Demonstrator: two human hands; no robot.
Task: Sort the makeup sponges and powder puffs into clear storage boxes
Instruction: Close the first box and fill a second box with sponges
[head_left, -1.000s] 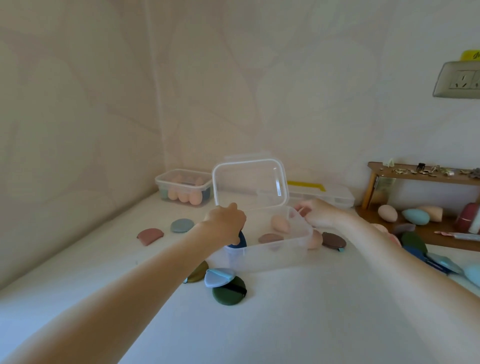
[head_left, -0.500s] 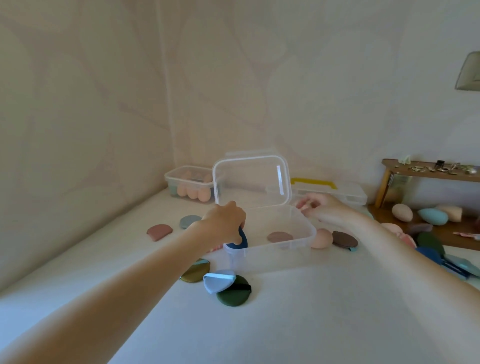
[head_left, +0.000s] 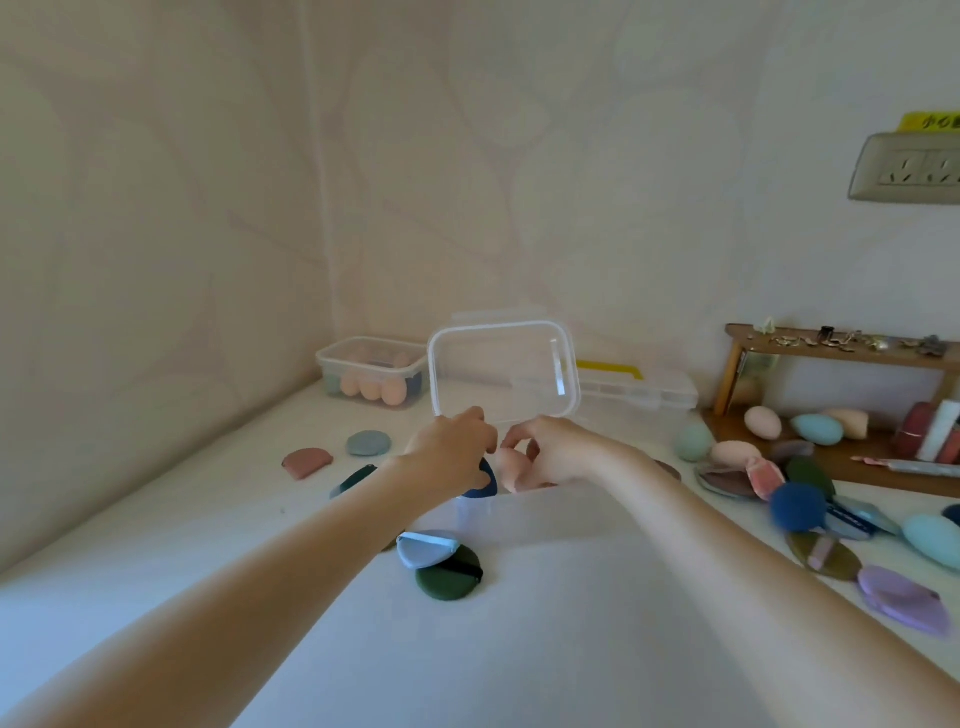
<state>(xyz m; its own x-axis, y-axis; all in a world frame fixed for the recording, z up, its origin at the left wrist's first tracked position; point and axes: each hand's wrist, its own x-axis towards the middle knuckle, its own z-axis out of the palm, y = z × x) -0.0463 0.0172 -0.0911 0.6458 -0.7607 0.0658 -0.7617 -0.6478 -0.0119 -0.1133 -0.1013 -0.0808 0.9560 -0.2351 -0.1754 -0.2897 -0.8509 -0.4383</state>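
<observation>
The white surface has puffs lying all over it. The clear box sits in the middle with its lid up. The left hand holds a dark blue puff at the box. The right hand pinches a pink sponge, which a moment ago lay beside the box. Puff and sponge could get mixed in one box.

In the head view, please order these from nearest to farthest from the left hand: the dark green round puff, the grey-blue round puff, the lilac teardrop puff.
From the left hand:
1. The grey-blue round puff, to its left on the white surface.
2. The dark green round puff, below it toward the camera, partly under a light blue puff.
3. The lilac teardrop puff, far right, plainly farthest.
</observation>
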